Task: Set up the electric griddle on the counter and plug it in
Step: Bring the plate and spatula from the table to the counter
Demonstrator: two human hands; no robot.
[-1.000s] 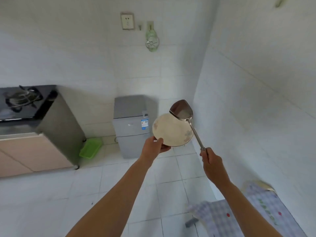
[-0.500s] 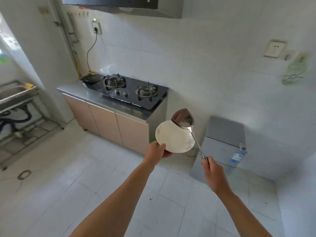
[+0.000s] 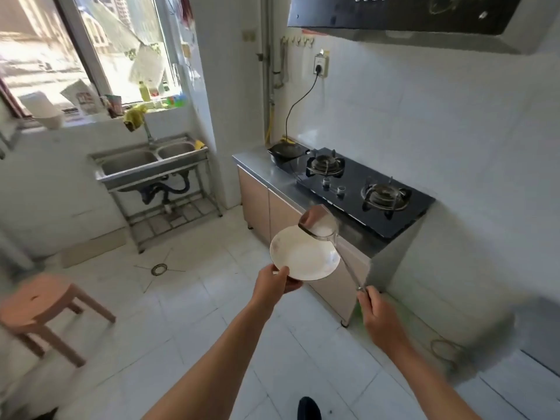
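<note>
My left hand (image 3: 272,283) grips the near rim of a white plate (image 3: 303,256), held out over the floor in front of the counter. My right hand (image 3: 378,316) is closed on the handle of a metal spatula (image 3: 318,222), whose blade rests above the plate's far edge. A round black electric griddle (image 3: 288,150) sits on the steel counter (image 3: 266,171) at its far left end. A black cord (image 3: 300,101) runs from the griddle up to a wall socket (image 3: 320,65), where a plug sits.
A black two-burner gas hob (image 3: 360,189) fills the counter's right part under a range hood (image 3: 409,16). A steel double sink (image 3: 151,162) stands by the window at left. A wooden stool (image 3: 42,301) is on the tiled floor at left.
The view has swung left from the wall corner and small fridge to the counter, sink and window. Both hands keep the plate and spatula in the same hold.
</note>
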